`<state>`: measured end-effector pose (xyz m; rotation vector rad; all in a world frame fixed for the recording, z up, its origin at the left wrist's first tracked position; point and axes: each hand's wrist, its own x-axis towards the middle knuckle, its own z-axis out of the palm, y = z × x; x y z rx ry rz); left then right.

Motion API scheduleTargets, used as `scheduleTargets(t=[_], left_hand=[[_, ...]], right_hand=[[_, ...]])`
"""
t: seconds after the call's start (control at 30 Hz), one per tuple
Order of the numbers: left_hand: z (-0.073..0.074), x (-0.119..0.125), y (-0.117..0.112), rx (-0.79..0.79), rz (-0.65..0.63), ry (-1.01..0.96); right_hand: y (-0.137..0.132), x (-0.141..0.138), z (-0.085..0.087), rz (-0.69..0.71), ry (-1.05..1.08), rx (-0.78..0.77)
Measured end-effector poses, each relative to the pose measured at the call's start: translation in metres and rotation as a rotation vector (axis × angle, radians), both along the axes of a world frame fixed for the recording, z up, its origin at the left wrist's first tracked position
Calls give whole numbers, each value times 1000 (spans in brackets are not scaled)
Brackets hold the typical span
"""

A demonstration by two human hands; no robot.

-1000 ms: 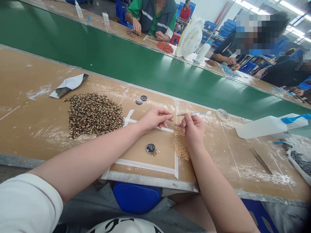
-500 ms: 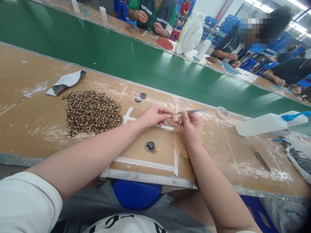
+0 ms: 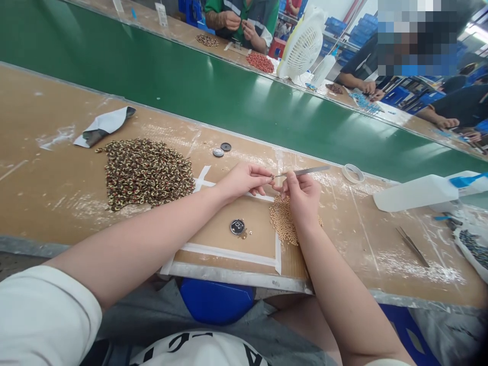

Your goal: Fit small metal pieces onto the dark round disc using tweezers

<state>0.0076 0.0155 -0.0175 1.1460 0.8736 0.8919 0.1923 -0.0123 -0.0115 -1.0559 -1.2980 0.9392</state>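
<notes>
Pinching a tiny piece (image 3: 273, 178) above the worktable (image 3: 343, 239), you hold it between the thumb and fingertips of your left hand (image 3: 251, 179); your right hand (image 3: 305, 195) is clamped on slim metal tweezers (image 3: 310, 170), their tips at the piece. It looks light and probably stiff, too small to make out further, and likely to slip away if squeezed off-centre; a hold by its sides, away from the tips, seems safest. Tan beads (image 3: 282, 221) lie just below your right hand, apt to roll if brushed. Between your forearms sits a round black dish (image 3: 237, 227). Room to move stretches right toward the spare tweezers (image 3: 413, 247); a green belt (image 3: 190, 91) bounds the far edge.
</notes>
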Motion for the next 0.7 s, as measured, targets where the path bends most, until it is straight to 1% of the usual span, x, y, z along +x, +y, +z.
scheduleTargets(t=[0.23, 0.47, 0.7], left_hand=[[3, 1, -2, -12, 14, -11], [8, 3, -6, -39, 62, -13], [5, 3, -6, -9, 78, -15]], right_hand=[[1, -1, 2, -3, -25, -5], [1, 0, -1, -16, -29, -15], [0, 1, 1, -42, -67, -34]])
